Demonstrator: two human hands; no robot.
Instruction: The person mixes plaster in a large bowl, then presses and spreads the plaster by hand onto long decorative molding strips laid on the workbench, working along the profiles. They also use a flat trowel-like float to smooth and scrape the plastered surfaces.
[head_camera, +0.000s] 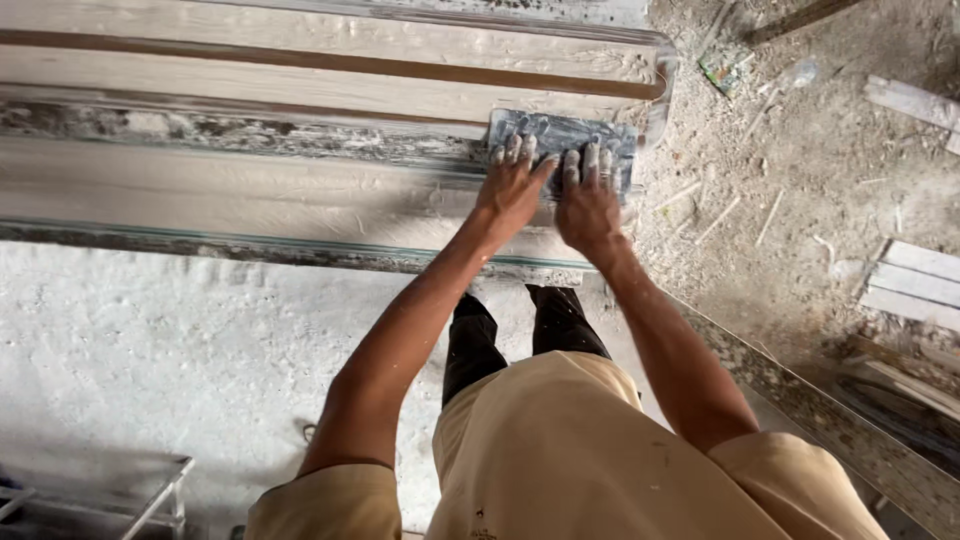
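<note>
- The left hand (512, 190) and the right hand (588, 200) lie flat, side by side, on a grey rectangular sanding block smeared with white plaster dust (563, 143); neither hand is closed around it, the fingers are spread and pressing down on its top face.
- The grey block rests on the long white moulded plaster cornice (300, 190), near the cornice's right end, just short of its rounded end edge.
- Judged from this pose, the step in hand is rubbing the profile smooth. It would go best with both palms loading the block evenly, so that it does not rock across the curve.
- Strokes should probably run along the length of the cornice, following its grooves, not across them; the thin brown strip (330, 62) set along the far side marks that direction.
- Near the right end the block could slip off the edge or round the corner over, so lighter pressure there seems wise.
- The fingertips reach the block's far edge; keeping them on top of it would spare them from scraping the rough plaster.
- The dusty floor (120, 340) lies under the cornice's near edge, and loose pale wooden slats (915, 285) lie well apart, to the right.
</note>
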